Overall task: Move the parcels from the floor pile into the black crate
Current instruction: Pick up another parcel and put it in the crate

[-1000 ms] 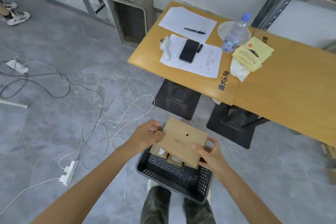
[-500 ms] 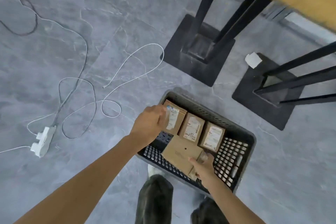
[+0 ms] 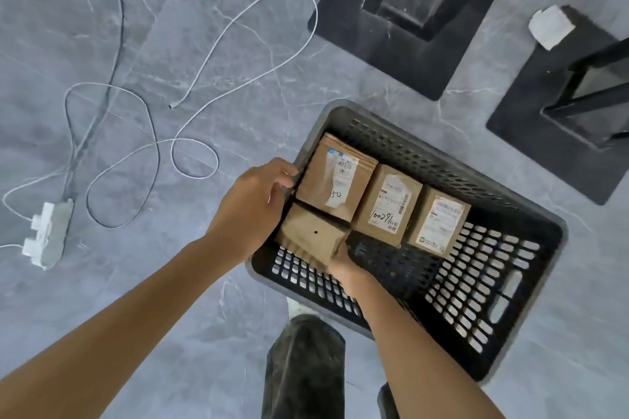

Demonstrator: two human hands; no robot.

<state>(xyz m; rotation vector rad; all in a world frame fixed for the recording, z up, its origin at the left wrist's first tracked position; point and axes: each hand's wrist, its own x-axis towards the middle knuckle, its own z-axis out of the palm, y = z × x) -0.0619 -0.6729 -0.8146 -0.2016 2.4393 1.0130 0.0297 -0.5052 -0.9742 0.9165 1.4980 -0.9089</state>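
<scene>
1. Four parcels: three labelled parcels (image 3: 337,177) (image 3: 388,204) (image 3: 439,221) and one plain parcel (image 3: 313,235).
2. One black crate (image 3: 425,150).
3. Two hands: left hand (image 3: 252,207), right hand (image 3: 343,265).
4. Two black square bases (image 3: 391,54) (image 3: 544,133).
5. One white power strip (image 3: 47,235).
6. One white wad (image 3: 549,25).

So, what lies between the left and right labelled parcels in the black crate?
Another labelled parcel with handwritten digits, close beside both; the head view shows it.

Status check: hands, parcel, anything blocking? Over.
Right hand grips plain parcel, low in crate. Left hand curled at crate's left rim, hold unclear. Three labelled parcels in a row beyond it; nothing blocking.
</scene>
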